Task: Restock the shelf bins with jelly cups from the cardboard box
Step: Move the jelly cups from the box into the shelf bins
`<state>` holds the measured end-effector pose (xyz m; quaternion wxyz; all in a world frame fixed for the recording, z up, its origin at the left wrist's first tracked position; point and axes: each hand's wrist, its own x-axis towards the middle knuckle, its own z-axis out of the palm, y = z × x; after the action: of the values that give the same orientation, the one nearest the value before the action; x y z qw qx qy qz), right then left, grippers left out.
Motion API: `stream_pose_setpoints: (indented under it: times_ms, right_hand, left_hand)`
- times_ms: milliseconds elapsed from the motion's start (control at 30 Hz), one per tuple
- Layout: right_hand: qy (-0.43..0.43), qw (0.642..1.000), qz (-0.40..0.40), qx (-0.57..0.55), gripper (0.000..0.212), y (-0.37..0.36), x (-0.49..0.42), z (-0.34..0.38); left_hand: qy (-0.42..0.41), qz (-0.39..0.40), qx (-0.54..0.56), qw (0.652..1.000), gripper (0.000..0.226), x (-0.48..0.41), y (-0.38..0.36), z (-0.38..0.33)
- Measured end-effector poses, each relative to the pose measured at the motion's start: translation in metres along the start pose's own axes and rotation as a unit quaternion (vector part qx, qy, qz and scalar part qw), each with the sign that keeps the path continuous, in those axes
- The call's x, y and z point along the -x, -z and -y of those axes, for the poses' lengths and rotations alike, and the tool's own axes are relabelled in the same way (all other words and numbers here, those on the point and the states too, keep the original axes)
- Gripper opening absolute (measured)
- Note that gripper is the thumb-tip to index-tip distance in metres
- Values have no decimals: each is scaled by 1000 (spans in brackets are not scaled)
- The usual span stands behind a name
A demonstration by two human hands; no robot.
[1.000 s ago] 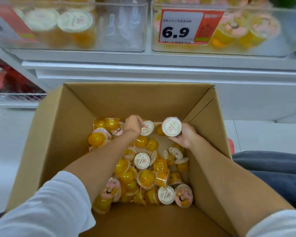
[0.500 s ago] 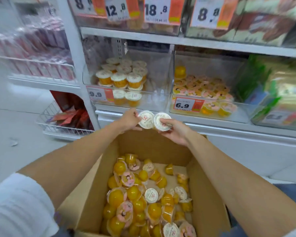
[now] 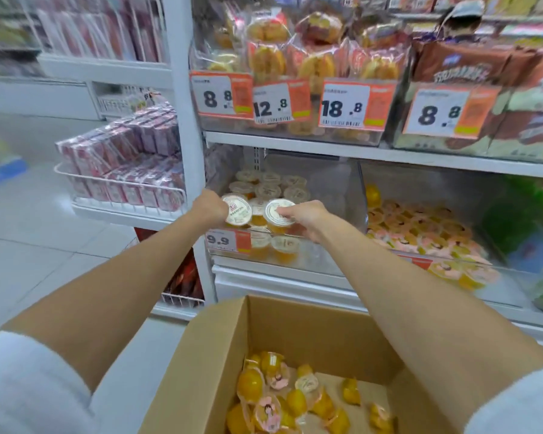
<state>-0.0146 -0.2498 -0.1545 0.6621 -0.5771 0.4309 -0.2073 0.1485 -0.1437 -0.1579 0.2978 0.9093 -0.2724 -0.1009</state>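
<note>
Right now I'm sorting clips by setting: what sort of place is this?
Most likely a supermarket or convenience store aisle: printed price tags along the front, clear bins of jelly cups, and an open cardboard box of stock below.

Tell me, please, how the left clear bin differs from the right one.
The left bin holds white-lidded jelly cups stacked upright; the right bin holds pink-lidded jelly cups in a loose layer. The left hand and right hand each hold a cup at the left bin, not the right bin. Both are clear plastic.
</note>
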Motion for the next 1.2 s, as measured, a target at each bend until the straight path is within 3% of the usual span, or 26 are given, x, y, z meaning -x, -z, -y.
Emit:
stream_pose_setpoints:
  times_ms: [167,300,367,433,500,600,733,867,1000,1067,1133,1200]
  right_hand:
    - [-19,987,23,156,46,-21,-44,-7]
    - [-39,984,41,168,47,-24,-54,-8]
    - [-35,987,38,154,52,-25,-58,-10]
    - [-24,986,25,161,60,-29,-58,-12]
    - [-2,978,-1,207,62,-33,-53,-10]
    - [45,948,-30,314,35,-38,-46,-10]
    - [79,918,-7,389,43,-44,-44,-12]
    - [143,884,-16,444,42,-43,-37,-23]
    - [280,848,-123,433,15,-28,-13,-34]
    - [337,830,-162,414,14,-11,4,-43]
    - [330,841,-141,405,14,11,16,-58]
    - [267,859,-93,427,15,34,24,-83]
  left_hand:
    - [-71,16,-162,984,35,-23,-9,5]
    - [-134,-32,-337,931,25,-17,-8,2]
    - [-153,-49,-352,922,49,-18,-8,3]
    - [-163,-48,-330,929,58,-19,-6,5]
    - [-152,-43,-296,942,44,-24,-3,7]
    - [-149,-31,-285,946,32,-27,3,9]
    - [-155,-2,-301,941,46,-25,3,11]
    - [-111,5,-289,951,47,-22,4,6]
    - [-98,-1,-186,978,43,-2,3,5]
    - [-105,-18,-112,988,36,20,-6,2]
    - [-121,-6,-59,991,32,45,-24,-1]
    - [-125,66,-23,990,29,70,-50,-2]
